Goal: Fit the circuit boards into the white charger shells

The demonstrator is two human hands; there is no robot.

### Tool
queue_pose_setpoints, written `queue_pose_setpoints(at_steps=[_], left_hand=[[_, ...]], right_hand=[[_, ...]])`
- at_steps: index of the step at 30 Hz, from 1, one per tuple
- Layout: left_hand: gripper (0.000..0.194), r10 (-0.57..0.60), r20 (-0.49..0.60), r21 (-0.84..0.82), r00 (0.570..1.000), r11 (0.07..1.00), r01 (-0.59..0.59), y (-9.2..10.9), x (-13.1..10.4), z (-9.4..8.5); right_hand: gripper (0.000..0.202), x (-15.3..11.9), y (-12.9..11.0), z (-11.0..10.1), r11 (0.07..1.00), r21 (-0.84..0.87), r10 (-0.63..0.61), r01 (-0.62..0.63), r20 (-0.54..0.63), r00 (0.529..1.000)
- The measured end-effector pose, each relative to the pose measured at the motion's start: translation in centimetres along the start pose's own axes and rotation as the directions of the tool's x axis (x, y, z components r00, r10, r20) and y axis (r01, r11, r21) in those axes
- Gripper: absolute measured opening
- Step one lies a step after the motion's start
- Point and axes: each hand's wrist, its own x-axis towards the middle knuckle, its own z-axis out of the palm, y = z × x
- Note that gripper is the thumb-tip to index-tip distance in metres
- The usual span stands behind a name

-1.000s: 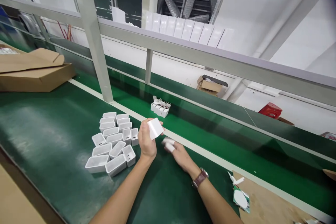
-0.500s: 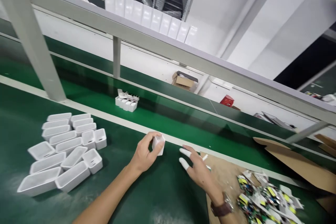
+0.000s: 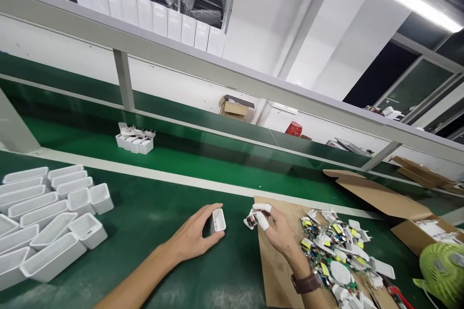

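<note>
The small part (image 3: 251,220) in the right hand (image 3: 277,231) is hard to make out: it looks white with a bit of red or dark on it, but the fingers (image 3: 261,208) cover most of it, so I cannot tell just what it is. Those fingers, two of them in white caps, are pinched shut around it, just over the edge of a brown cardboard sheet (image 3: 275,270).

The left hand (image 3: 192,239) rests on the green tabletop (image 3: 152,212) and holds a little white shell (image 3: 218,220) between thumb and fingertips. The shell is a small box with rounded corners, its open side turned toward us (you can see the hollow inside). It sits near the other hand's part but does not touch it.

At the far left lies a heap of white shells (image 3: 47,217), cut off by the picture's edge. On the cardboard by the right wrist is a pile of small circuit boards (image 3: 333,256) with green and yellow bits, and it also runs out of the picture at the bottom. Beyond a pale strip, a small cluster of white pieces (image 3: 135,139) stands on the brighter green belt (image 3: 224,169), too far away to read clearly.
</note>
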Motion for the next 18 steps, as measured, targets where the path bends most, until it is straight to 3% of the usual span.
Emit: queue_pose_setpoints(at_steps=[7,13,18], left_hand=[[0.062,0.015,-0.019,0.052,1.000,0.999,-0.014,0.3,-0.2,0.3],[0.062,-0.048,0.028,0.074,0.998,0.996,0.046,0.5,-0.2,0.0],[0.063,-0.069,0.020,0.058,0.997,0.996,0.068,0.5,-0.1,-0.1]], right_hand=[[0.040,3.8,-0.2,2.1,0.999,0.006,-0.042,0.042,0.037,0.998],[0.060,1.5,1.4,3.0,0.998,-0.013,-0.063,0.065,0.120,0.991],[0.068,-0.5,2.2,3.7,0.997,-0.037,-0.063,0.066,0.080,0.995]])
